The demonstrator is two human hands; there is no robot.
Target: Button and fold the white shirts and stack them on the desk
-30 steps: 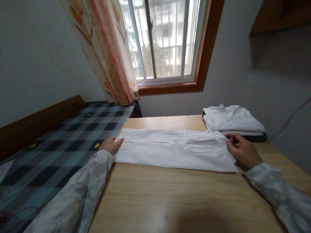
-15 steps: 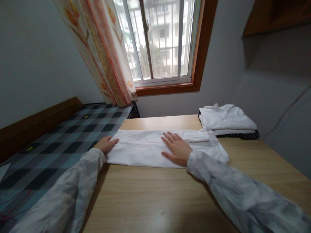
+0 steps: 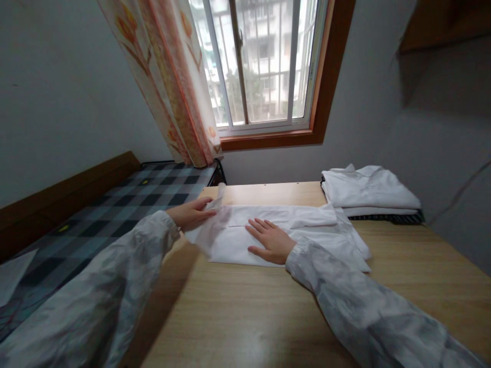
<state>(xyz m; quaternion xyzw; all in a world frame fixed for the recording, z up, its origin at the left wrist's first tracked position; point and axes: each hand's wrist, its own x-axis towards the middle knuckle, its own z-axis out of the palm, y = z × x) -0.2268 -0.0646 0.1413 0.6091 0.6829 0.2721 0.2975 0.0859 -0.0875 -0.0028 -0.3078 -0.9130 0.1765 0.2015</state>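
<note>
1. Now, the white cloth lies on the worktop, under the right hand and on both sides of it. It is a long, flat folded strip, with some creases on its right part.

2. The left hand is narrow, with its fingers closed at the left end of the cloth. This end is raised from the worktop and leans in toward the right hand; it is blurred, so I cannot tell exactly how the fingers pinch it.

3. The right hand is wide: it rests flat, palm down, with the fingers spread and pointing toward the left hand.

4. The long axis of the cloth goes from the left hand across to the right, passing under the right hand. The raised end is nearest to the left hand, and the loose right end lies beyond the right wrist.

5. Farther away, to the right of the right hand, there is a folded white stack. To the left of the left hand is the checked bed.
</note>
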